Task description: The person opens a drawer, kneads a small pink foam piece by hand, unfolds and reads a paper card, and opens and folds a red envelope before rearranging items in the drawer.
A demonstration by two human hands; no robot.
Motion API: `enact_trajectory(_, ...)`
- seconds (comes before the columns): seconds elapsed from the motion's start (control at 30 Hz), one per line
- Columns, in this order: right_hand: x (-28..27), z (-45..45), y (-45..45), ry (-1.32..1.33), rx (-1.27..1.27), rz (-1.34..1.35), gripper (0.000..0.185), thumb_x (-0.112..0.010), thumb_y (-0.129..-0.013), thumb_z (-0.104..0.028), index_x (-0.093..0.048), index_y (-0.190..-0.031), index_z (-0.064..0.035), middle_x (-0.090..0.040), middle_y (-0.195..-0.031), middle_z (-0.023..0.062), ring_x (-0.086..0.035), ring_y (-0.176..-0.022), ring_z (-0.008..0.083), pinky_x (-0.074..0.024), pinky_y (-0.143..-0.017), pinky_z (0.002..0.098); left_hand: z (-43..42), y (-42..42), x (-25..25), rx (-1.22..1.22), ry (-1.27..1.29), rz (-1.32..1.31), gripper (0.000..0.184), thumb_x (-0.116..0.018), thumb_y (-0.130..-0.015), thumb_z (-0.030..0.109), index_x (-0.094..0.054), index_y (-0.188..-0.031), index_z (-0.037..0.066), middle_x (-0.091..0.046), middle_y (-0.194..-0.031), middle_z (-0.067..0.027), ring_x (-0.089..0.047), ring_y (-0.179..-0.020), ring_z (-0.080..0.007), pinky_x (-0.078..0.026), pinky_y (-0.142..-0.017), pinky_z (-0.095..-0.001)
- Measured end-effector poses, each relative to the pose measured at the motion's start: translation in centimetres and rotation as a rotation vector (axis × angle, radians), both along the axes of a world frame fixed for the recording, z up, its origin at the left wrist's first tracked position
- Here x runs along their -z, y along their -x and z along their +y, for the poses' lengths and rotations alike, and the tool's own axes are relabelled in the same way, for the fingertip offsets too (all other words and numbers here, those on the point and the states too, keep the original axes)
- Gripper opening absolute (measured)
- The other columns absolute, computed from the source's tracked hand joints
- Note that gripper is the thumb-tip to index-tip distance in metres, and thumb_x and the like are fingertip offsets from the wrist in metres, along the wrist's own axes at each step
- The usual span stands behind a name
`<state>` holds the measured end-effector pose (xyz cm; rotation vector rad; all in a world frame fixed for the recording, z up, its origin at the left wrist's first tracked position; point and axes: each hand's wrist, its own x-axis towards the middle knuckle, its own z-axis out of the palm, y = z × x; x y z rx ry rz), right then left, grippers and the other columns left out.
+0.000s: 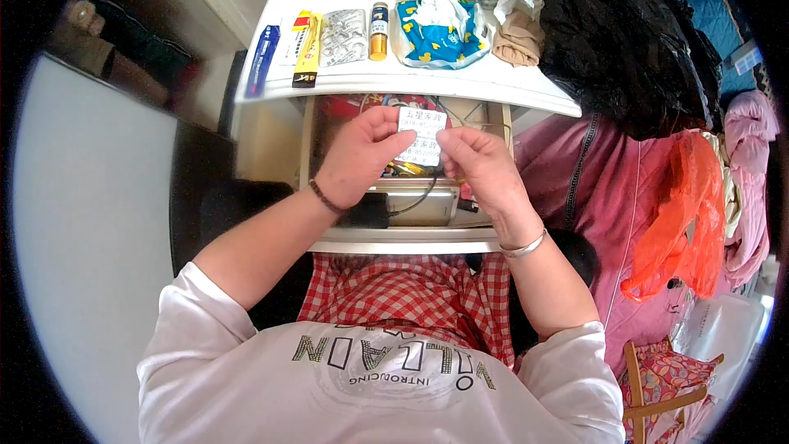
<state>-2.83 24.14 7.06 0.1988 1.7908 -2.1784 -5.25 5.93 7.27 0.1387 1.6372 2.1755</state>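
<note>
Labels (423,120), white and printed, one above the other, were held up over the drawer (411,238), the left hand (352,156) pinching one side and the right hand (486,168) gripping the other between thumb and fingers, though I couldn't tell whether the two were joined. From where I stood, the drawer was already open and the labels in hand, but they were not set down anywhere and the drawer was not shut. Inside lay a silver device (440,204), while a yellow packet (306,53) sat on the white worktop (362,76) beyond.
</note>
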Motion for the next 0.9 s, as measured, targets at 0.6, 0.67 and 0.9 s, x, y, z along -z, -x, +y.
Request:
enact_trajectory(0.6, -0.04, -0.21, 0.02, -0.022, 0.005, -0.034, 0.02, -0.059, -0.088, -0.022, -0.062, -0.08, -0.0047, -0.053, -0.063, -0.0038, -0.045, -0.054, 0.0046, -0.0356, -0.052, 0.0177, -0.24, 0.06, -0.07, 0.089, 0.157, -0.099, 0.024, -0.058, -0.087, 0.02, -0.062, -0.102, 0.002, -0.064, -0.089, 0.0001, -0.055, -0.074, -0.0031, -0.045, -0.063, -0.0183)
enact_trajectory(0.67, 0.0, -0.19, 0.0, -0.024, 0.007, -0.037, 0.02, -0.059, -0.089, -0.023, -0.062, -0.08, -0.0049, -0.053, -0.062, -0.0039, -0.045, -0.055, 0.0045, -0.0355, -0.052, 0.0177, -0.24, 0.03, -0.31, 0.093, 0.166, -0.099, 0.024, -0.058, -0.087, 0.02, -0.062, -0.102, 0.001, -0.064, -0.089, 0.0, -0.055, -0.075, -0.0034, -0.045, -0.063, -0.0183)
enact_trajectory(0.9, 0.21, -0.17, -0.02, -0.027, 0.008, 0.004, 0.018, -0.059, -0.089, -0.02, -0.062, -0.083, -0.0032, -0.051, -0.065, -0.0051, -0.041, -0.057, 0.0026, -0.0345, -0.054, 0.017, -0.32, 0.17, -0.17, 0.095, 0.168, -0.112, 0.024, -0.058, -0.087, 0.02, -0.062, -0.101, 0.001, -0.064, -0.089, -0.0002, -0.055, -0.073, -0.0037, -0.045, -0.063, -0.0184)
